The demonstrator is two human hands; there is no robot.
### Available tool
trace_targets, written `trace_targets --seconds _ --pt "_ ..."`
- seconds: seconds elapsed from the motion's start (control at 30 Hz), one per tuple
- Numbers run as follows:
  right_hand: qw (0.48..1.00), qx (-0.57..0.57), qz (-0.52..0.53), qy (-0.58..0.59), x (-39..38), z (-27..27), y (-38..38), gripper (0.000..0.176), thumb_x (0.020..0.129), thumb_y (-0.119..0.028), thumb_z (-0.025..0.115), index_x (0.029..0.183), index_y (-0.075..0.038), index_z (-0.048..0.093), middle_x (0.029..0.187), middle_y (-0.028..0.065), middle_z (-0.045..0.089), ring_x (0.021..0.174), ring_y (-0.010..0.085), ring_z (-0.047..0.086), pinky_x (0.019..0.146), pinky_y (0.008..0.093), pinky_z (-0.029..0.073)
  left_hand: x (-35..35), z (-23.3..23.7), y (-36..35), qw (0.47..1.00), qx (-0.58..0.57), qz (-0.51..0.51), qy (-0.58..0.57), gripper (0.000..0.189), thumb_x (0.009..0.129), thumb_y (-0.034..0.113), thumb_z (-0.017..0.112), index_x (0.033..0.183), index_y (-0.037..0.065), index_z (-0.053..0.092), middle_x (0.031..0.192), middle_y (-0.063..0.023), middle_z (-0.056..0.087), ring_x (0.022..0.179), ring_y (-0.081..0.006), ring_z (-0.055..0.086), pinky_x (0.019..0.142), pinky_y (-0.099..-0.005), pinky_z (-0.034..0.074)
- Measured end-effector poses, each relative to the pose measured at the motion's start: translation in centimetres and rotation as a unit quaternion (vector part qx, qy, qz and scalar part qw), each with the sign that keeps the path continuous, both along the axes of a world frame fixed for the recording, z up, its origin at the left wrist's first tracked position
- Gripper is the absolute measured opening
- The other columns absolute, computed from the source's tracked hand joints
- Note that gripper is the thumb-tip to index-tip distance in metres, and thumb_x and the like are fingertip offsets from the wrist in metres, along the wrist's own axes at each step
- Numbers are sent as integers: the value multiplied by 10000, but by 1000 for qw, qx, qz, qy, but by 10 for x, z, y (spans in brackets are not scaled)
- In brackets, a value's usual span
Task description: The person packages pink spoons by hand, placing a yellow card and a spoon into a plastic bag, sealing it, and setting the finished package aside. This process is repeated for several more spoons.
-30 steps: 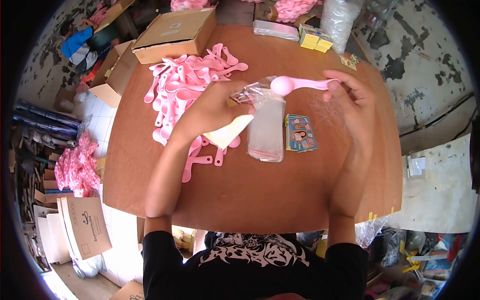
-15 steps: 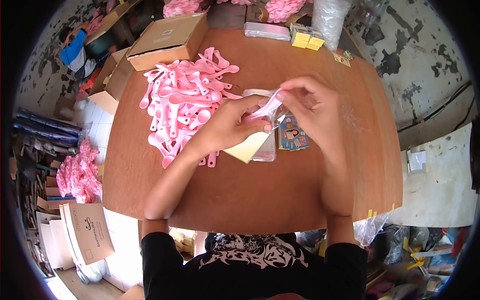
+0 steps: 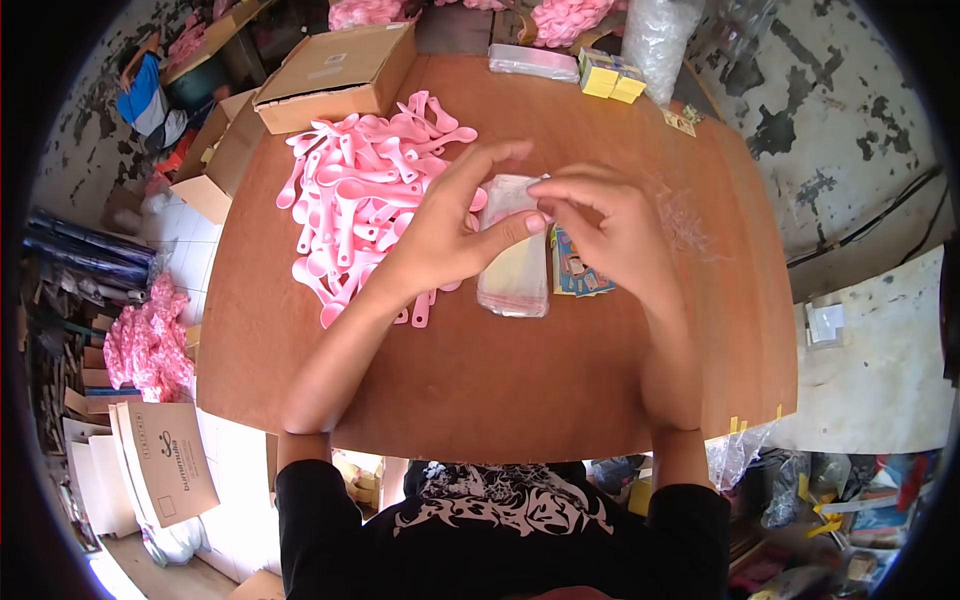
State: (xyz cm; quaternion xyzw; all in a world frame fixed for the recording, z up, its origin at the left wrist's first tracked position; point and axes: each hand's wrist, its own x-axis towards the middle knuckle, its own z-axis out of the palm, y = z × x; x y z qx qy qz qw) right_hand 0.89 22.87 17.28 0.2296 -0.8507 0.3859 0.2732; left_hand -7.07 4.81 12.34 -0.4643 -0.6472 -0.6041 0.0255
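Head view. The left hand and the right hand meet over the middle of the round brown tabletop. Both are closed in a narrow pinch on the upper edge of a clear plastic bag, and the left forefinger is stretched out above it. A cream-coloured content shows through the bag's lower part. The bag sits between a pile of pink plastic spoons on the left and a small stack of printed cards just beside it on the right. A cardboard box and yellow packets stand at the far edge.
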Motion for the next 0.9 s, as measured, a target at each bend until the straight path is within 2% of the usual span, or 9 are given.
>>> trace_targets --seconds 0.03,0.07,0.17,0.2,0.33,0.4,0.5,0.6,0.9 --pt "998 -11 1 -68 0 -3 -1 131 854 22 644 973 15 700 881 107 699 756 192 667 655 275 516 -2 2 -1 1000 -12 0 -21 630 831 241 777 1325 -24 488 1186 -172 614 1134 -251 582 952 -375 460" --pt "998 -19 6 -57 0 -6 1 135 857 22 641 977 14 703 891 106 703 768 184 674 644 275 520 -3 4 -1 1000 -8 3 -17 630 831 241 777 1325 -24 488 1186 -172 614 1134 -251 582 952 -375 460" --pt "994 -100 -2 -37 1 -7 2 143 863 20 639 987 9 708 891 106 705 761 165 673 634 264 513 5 2 -1 983 -3 -94 -155 298 921 110 666 1170 -45 616 1074 -125 671 987 -150 632 875 -299 507" --pt "983 -144 -30 -107 6 -4 1 119 847 1 666 958 7 708 890 94 699 792 153 661 678 276 510 8 4 2 984 29 -87 -150 177 959 69 598 1073 -49 664 979 -77 688 900 -95 630 812 -265 516" --pt "994 -79 -76 8 14 3 1 101 829 -24 695 928 -4 706 875 84 683 820 173 649 725 301 505 16 14 -2 966 -28 -70 -246 197 981 104 574 1066 -48 666 881 -23 680 794 -56 614 704 -231 508" --pt "996 43 -50 59 20 8 3 104 810 -37 710 912 -22 704 861 78 667 844 205 639 752 324 500 14 7 0 968 -24 -79 -237 202 982 108 573 1068 -49 666 878 -25 680 792 -56 615 702 -229 508" --pt "992 81 -90 37 23 11 1 122 811 -30 695 932 -35 710 839 90 657 784 215 644 701 312 500 17 7 3 967 -20 -99 -233 220 983 118 575 1097 -52 654 876 -31 679 798 -58 617 701 -229 511" --pt "996 -3 -81 -43 21 3 3 144 805 -6 669 939 -35 711 820 101 646 717 205 642 645 305 493 19 4 6 963 -9 -123 -240 261 980 131 586 1159 -56 624 882 -40 679 815 -69 624 707 -238 518" --pt "993 28 -110 25 18 -5 1 180 790 31 643 949 -29 701 794 94 613 652 232 618 583 322 487 22 6 4 971 -24 -114 -210 316 958 130 619 1219 -46 598 882 -76 689 821 -95 642 725 -267 533"
